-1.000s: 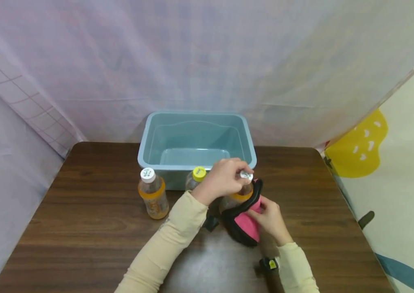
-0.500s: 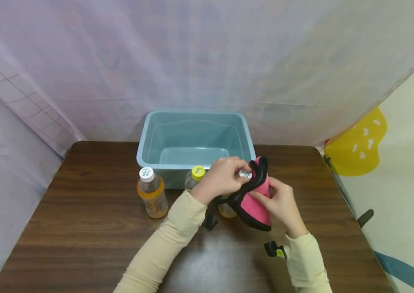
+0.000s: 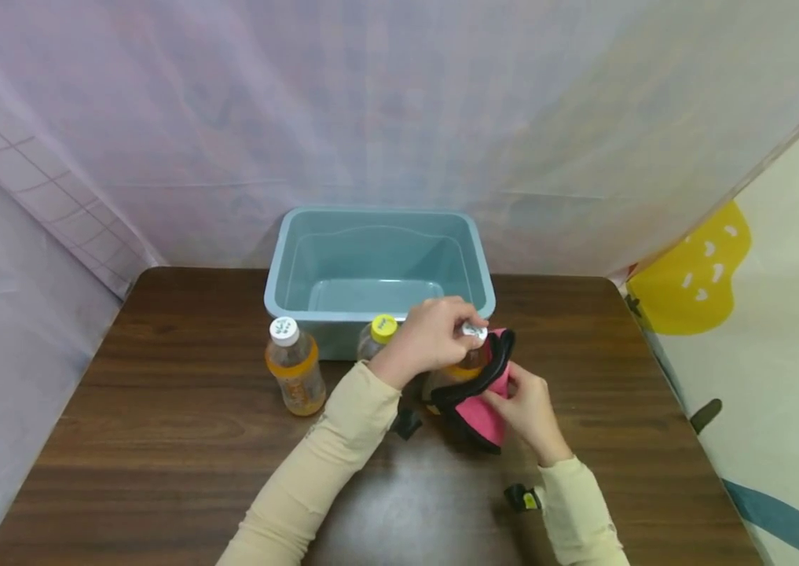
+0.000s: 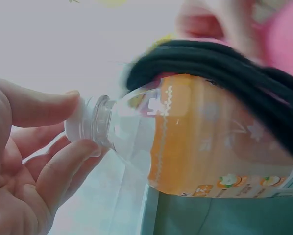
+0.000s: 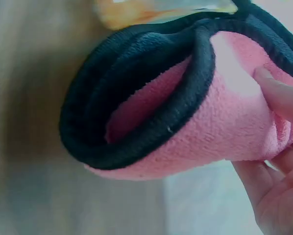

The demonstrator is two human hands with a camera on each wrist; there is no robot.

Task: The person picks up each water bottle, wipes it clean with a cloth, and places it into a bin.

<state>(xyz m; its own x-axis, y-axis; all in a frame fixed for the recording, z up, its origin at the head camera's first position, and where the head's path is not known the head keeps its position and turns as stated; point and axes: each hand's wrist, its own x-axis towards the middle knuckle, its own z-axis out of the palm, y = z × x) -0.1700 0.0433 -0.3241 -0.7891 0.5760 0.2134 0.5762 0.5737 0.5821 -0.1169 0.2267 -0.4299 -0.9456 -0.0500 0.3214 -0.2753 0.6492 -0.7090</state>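
Bottle [image 3: 457,371] pinched at the cap by left hand [image 3: 434,339], right hand [image 3: 522,406] gripping pink cloth [image 3: 487,409], now lower against its side than before

Left hand [image 3: 434,339] hides bottle [image 3: 457,373] cap; cloth [image 3: 485,401] covers its btm.

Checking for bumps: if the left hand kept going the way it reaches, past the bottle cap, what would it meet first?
Probably the black rim of the pink cloth cover, just beyond the cap that the left hand pinches on the orange bottle. Depth is unclear.
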